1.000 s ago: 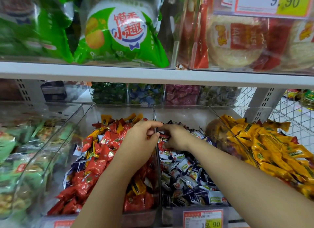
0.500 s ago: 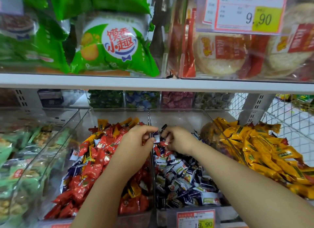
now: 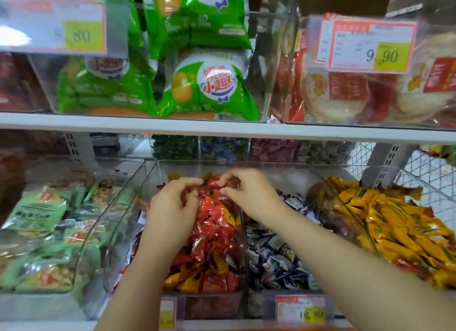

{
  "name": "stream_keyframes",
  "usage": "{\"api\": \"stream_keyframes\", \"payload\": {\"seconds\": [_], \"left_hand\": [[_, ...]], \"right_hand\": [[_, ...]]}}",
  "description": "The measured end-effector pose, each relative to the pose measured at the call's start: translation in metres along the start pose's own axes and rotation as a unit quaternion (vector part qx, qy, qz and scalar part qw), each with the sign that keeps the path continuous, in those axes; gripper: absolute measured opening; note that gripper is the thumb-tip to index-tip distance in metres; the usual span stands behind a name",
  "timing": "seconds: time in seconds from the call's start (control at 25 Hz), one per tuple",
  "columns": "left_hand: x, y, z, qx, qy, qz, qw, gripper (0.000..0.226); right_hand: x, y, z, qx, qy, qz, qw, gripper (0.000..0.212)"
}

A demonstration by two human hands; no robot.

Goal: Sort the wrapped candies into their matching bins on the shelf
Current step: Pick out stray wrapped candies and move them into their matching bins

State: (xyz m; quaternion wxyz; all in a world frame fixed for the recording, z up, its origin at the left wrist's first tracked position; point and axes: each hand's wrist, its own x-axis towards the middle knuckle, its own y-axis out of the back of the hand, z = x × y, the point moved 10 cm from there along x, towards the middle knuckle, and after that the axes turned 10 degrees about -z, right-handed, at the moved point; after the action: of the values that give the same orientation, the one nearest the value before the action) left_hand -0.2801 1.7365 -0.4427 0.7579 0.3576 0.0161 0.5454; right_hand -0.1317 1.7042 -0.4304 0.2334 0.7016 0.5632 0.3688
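Front edge: two price tags point(image 3: 299, 309), print too blurred to read. Four clear front bins, left to right: green packets point(image 3: 37, 214), red candies point(image 3: 214, 232) with some orange-yellow ones mixed in, blue-white candies point(image 3: 274, 254), yellow candies point(image 3: 394, 222). Both hands are over the red-candy bin point(image 3: 212, 304), at the far end of the pile. Right hand point(image 3: 249, 197) pinches a red candy point(image 3: 213, 182). Left hand point(image 3: 172, 207) has fingers curled into the pile, can't tell if it's grasping anything. Behind: four small bins point(image 3: 222, 148), green, blue, maroon, mixed. Upper shelf point(image 3: 222, 129): green bags point(image 3: 209, 84) marked "小趣", right tag point(image 3: 370, 47) "9.90", left tag point(image 3: 54, 27) ends "80".
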Motion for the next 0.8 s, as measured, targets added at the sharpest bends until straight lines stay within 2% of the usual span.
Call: {"api": "stream_keyframes", "payload": {"seconds": [0.16, 0.32, 0.4, 0.48, 0.64, 0.72, 0.8], "left_hand": [[0.000, -0.001, -0.006, 0.001, 0.005, -0.017, 1.000, 0.023], [0.001, -0.013, 0.001, -0.022, 0.001, -0.050, 0.999, 0.023], [0.002, -0.026, 0.010, -0.011, -0.015, -0.079, 0.997, 0.024], [0.005, -0.040, 0.017, -0.001, -0.031, -0.105, 0.994, 0.025], [0.009, -0.059, 0.020, 0.030, -0.034, -0.145, 0.988, 0.028], [0.011, -0.060, 0.019, 0.036, -0.034, -0.146, 0.988, 0.028], [0.012, -0.060, 0.017, 0.041, -0.035, -0.144, 0.988, 0.028]], "right_hand": [[-0.006, 0.012, 0.015, 0.000, -0.011, 0.005, 1.000, 0.012], [-0.014, 0.035, 0.065, 0.006, -0.063, 0.033, 0.997, 0.014], [-0.014, 0.023, 0.094, 0.030, -0.105, -0.011, 0.994, 0.015], [-0.012, -0.004, 0.111, 0.035, -0.121, -0.092, 0.988, 0.018], [-0.001, -0.050, 0.132, -0.063, -0.140, -0.224, 0.963, 0.030], [0.006, -0.061, 0.140, -0.085, -0.151, -0.243, 0.954, 0.038], [0.010, -0.062, 0.142, -0.091, -0.159, -0.230, 0.956, 0.042]]}}
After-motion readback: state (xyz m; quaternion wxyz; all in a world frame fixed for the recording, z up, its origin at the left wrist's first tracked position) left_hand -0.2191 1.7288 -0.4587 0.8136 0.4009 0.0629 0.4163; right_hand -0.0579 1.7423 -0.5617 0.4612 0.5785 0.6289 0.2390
